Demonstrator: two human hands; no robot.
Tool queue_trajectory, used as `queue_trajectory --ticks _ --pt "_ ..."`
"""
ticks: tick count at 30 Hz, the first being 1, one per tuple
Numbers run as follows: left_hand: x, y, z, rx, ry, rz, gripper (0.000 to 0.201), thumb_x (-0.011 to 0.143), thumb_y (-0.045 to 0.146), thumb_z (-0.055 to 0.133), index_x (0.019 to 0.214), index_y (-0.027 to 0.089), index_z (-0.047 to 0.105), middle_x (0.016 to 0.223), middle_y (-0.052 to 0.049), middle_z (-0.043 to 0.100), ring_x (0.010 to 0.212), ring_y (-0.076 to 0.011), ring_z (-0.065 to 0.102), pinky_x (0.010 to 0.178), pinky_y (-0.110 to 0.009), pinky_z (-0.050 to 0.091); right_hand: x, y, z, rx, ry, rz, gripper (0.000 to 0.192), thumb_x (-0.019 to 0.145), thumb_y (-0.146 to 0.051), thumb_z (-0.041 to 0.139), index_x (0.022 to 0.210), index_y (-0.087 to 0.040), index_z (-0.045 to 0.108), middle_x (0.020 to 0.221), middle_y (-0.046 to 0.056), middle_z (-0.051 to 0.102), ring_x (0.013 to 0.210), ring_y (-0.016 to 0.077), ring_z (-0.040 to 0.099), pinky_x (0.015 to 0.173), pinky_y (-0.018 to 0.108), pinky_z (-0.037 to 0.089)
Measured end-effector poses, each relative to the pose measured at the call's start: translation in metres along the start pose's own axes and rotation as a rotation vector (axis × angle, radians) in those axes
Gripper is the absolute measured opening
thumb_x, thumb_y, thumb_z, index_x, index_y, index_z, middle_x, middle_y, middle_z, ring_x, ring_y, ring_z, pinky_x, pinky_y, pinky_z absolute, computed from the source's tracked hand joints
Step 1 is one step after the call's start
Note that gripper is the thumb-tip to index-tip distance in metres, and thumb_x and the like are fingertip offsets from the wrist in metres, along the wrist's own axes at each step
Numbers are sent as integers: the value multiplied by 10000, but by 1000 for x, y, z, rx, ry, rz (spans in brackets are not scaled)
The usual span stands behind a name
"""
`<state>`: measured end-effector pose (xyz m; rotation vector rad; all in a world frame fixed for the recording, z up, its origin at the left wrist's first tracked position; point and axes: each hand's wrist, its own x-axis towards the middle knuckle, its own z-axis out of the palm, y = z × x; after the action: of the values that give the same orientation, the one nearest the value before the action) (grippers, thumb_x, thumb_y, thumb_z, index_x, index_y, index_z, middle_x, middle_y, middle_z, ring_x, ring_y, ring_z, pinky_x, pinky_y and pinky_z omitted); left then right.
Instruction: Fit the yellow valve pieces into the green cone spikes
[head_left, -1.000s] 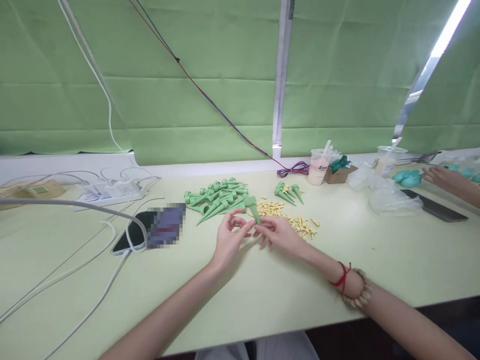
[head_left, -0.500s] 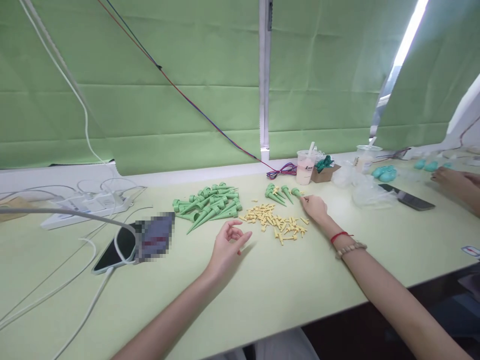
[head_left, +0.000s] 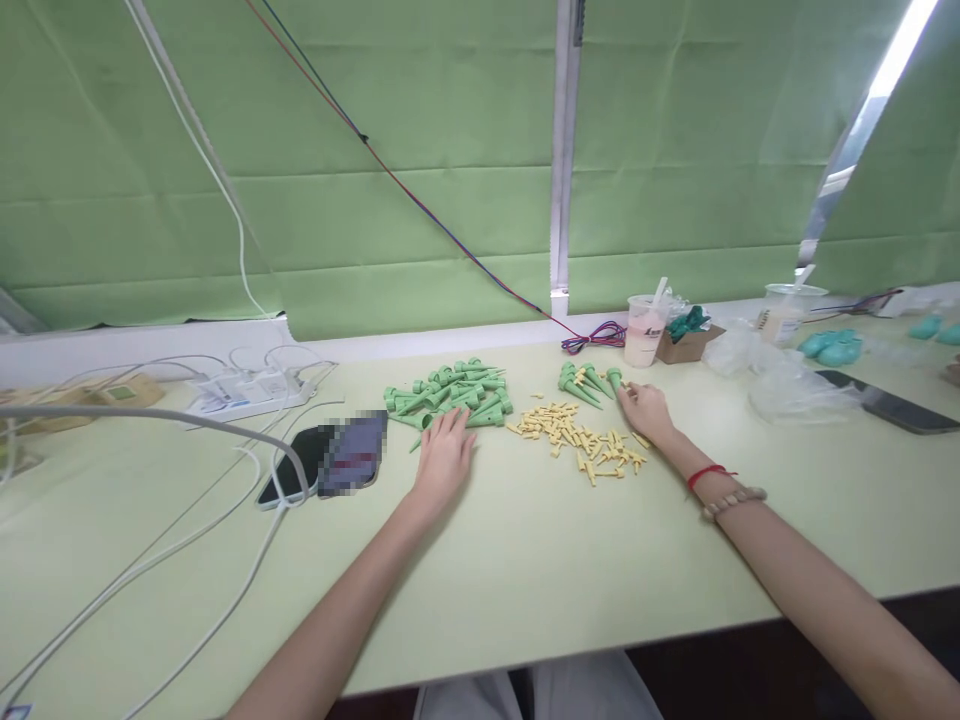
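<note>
A heap of green plastic spikes (head_left: 450, 390) with capped ends lies on the table, left of centre. My left hand (head_left: 444, 452) is over the near edge of this heap, palm down, fingers stretched out; what its fingertips touch is partly hidden. To the right, my right hand (head_left: 648, 414) has its fingers closed at the lower part of one green plastic spike (head_left: 614, 379), whose tip they hide. Beside it lies a small group of green spikes (head_left: 577, 384), some with yellow pieces. Many small yellow plastic pieces (head_left: 559, 425) are scattered between my hands.
Phones (head_left: 304, 462) and white cables (head_left: 247, 560) lie at left, near a power strip (head_left: 244, 392). Behind my right hand stand a pink drink cup (head_left: 643, 335) and a cardboard box (head_left: 686, 346). Plastic bags (head_left: 795, 390), another cup (head_left: 787, 315) and a dark phone (head_left: 900, 403) are farther right.
My left hand has moved forward onto the green heap, its fingers straightening. My right hand stays by the small group with the spike at its fingers. The view has swung left.
</note>
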<state>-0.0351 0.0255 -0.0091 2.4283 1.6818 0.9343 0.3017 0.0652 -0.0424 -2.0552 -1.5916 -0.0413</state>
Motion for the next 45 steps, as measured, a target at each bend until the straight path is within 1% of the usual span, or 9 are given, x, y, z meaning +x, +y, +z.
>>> queue_trajectory --ticks 4,8,10,14,18,23,30,39,45 --pt "3 -11 9 -35 -76 30 332 811 205 420 1112 180 557 1145 -119 567 1080 -282 470 928 -445 312 -11 -12 -12 87 57 -127 353 828 -242 430 1099 -74 581 1048 167 590 935 225 549 863 333 375" --pt "2 -9 12 -96 -44 4 305 766 237 491 1052 197 588 999 -108 588 1008 -298 481 891 -465 327 -30 -42 -21 206 -15 -393 228 804 -306 511 938 -195 659 967 57 627 913 171 557 846 295 406" --pt "1 -9 12 -145 -11 -37 213 747 226 506 915 197 634 901 -102 586 962 -302 496 870 -464 340 -41 -58 -22 317 -103 -639 261 809 -337 513 947 -166 654 952 81 629 911 191 560 845 344 411" --pt "2 -8 8 -302 60 -159 112 710 212 531 754 193 632 769 -78 567 804 -263 545 792 -423 397 -59 -76 -18 275 -226 -804 456 742 -428 592 1125 -180 586 1122 117 575 1057 251 504 909 423 365" --pt "1 6 6 -545 65 -280 170 717 299 536 814 168 587 667 -40 574 658 -202 564 677 -371 447 -62 -77 -13 197 -270 -774 387 786 -406 549 1111 -200 598 1176 120 551 1095 264 486 907 435 362" --pt "-6 35 6 -836 28 -343 236 700 377 560 816 171 559 696 -25 581 651 -149 579 560 -265 465 -54 -76 -15 192 -199 -760 183 809 -196 530 912 -155 676 931 90 661 918 202 572 846 344 408" --pt "-14 51 2 -1090 -204 -490 442 754 536 489 794 117 625 675 -45 569 597 -122 554 563 -250 461 -55 -74 -18 159 -153 -671 332 754 -313 617 1026 -123 642 1034 130 631 925 218 576 808 332 432" --pt "-16 61 4 -1191 -279 -503 340 721 282 645 1006 99 610 670 -21 605 590 -120 579 614 -274 507 -51 -74 -19 153 -102 -600 170 810 -245 555 840 -170 704 849 79 692 810 206 608 725 320 451" --pt "-18 64 2 -1230 -259 -488 356 715 262 659 1027 97 608 721 -42 652 647 -120 605 659 -258 507 -56 -79 -23 658 -25 -305 179 765 -333 590 790 -185 686 806 60 700 722 203 630 655 343 491"
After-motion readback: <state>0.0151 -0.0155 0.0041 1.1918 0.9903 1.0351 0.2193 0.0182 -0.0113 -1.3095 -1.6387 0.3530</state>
